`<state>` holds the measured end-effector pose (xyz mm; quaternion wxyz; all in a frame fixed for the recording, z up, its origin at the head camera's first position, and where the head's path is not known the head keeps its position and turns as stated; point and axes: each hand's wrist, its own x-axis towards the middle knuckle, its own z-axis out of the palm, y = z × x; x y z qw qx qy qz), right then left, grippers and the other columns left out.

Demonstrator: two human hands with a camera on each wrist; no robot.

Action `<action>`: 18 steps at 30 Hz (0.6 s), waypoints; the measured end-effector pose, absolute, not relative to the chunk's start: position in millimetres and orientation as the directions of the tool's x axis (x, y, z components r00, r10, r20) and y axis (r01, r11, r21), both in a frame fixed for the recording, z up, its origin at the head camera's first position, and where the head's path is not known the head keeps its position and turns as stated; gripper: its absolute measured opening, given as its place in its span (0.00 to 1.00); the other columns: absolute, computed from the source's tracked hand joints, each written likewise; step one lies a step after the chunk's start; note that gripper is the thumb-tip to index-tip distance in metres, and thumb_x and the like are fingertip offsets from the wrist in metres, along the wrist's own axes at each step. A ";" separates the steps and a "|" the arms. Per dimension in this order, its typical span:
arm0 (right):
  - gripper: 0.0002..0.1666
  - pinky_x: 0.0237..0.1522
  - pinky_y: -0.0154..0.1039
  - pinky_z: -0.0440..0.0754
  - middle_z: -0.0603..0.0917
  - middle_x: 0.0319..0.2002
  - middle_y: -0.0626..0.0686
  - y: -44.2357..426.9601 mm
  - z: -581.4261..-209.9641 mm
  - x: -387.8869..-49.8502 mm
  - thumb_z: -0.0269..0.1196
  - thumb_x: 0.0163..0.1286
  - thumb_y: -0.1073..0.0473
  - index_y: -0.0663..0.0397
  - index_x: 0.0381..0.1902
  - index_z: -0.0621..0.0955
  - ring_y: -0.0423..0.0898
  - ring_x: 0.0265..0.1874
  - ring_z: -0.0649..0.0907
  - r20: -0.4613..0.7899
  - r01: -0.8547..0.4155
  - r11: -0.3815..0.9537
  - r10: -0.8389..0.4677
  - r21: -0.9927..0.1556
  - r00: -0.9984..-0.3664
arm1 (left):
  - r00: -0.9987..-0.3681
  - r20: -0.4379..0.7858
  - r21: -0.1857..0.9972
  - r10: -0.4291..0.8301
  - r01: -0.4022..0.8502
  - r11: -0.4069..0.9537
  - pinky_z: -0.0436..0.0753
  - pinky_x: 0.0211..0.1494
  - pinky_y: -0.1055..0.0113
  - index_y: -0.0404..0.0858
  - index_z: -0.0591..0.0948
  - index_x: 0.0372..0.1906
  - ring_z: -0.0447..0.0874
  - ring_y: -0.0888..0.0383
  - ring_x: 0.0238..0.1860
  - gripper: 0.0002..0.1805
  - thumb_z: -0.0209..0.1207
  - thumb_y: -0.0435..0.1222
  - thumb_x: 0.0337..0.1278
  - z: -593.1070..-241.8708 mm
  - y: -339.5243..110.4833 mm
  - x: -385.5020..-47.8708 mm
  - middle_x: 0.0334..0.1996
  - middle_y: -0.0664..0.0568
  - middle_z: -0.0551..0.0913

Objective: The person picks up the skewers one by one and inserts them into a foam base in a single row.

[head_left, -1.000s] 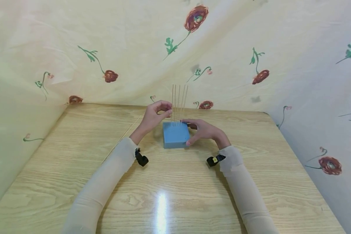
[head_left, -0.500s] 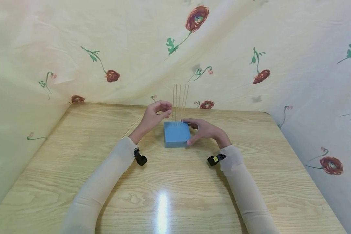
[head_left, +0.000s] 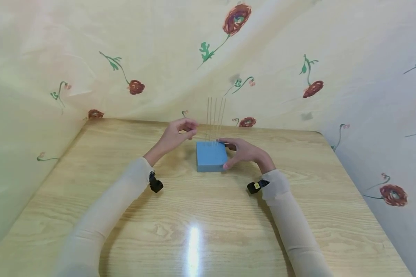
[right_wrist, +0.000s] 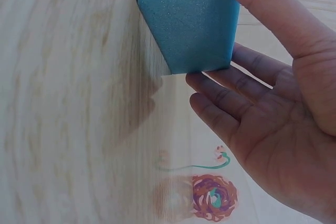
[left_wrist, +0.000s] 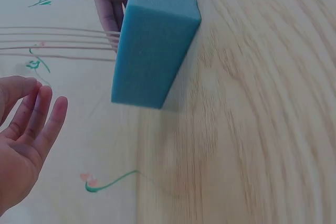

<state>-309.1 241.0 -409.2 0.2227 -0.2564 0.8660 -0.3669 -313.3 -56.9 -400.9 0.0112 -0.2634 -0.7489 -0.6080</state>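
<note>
A blue foam block sits on the table, with several thin wooden sticks standing upright in a row near its back edge. My right hand holds the block at its right side, thumb at the front corner and fingers behind; the right wrist view shows the fingers against the block's side. To the left of the sticks, apart from them, my left hand hovers with loosely bent fingers. In the left wrist view, its thumb and fingertips come close together with nothing visible between them.
The wood-grain table extends on all sides of the block. Behind it hangs a cream cloth with printed flowers, which also covers the left and right sides. Black wrist cameras are strapped to both sleeves.
My left hand has moved left, away from the leftmost stick. The loose sticks seen lying on the table at left are now out of sight at the left arm. My right hand keeps its hold.
</note>
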 end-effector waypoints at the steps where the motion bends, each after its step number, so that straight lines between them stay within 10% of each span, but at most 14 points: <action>1: 0.65 0.78 0.57 0.62 0.62 0.79 0.58 241.0 -409.0 -309.3 0.83 0.50 0.53 0.54 0.80 0.60 0.62 0.76 0.65 -0.198 -0.282 0.602 -0.607 -0.747 -0.770 | -0.858 0.334 0.901 0.389 0.413 0.136 0.89 0.44 0.60 0.32 0.83 0.55 0.85 0.56 0.40 0.13 0.61 0.30 0.69 -400.2 -60.0 -313.4 0.42 0.40 0.86; 13: 0.64 0.79 0.58 0.60 0.60 0.80 0.60 239.7 -410.3 -309.5 0.83 0.51 0.56 0.57 0.80 0.59 0.64 0.77 0.63 -0.196 -0.269 0.581 -0.613 -0.768 -0.766 | -0.865 0.216 0.840 0.453 0.401 0.365 0.84 0.40 0.72 0.31 0.82 0.56 0.86 0.46 0.44 0.14 0.62 0.29 0.68 -394.3 -100.1 -313.1 0.43 0.37 0.85; 18: 0.64 0.79 0.58 0.60 0.60 0.80 0.60 239.9 -410.4 -309.3 0.83 0.50 0.57 0.57 0.80 0.60 0.64 0.77 0.62 -0.197 -0.261 0.577 -0.611 -0.774 -0.767 | -0.851 0.163 0.800 0.499 0.410 0.438 0.87 0.50 0.58 0.29 0.82 0.56 0.86 0.43 0.44 0.15 0.62 0.28 0.67 -398.8 -117.7 -312.8 0.43 0.36 0.85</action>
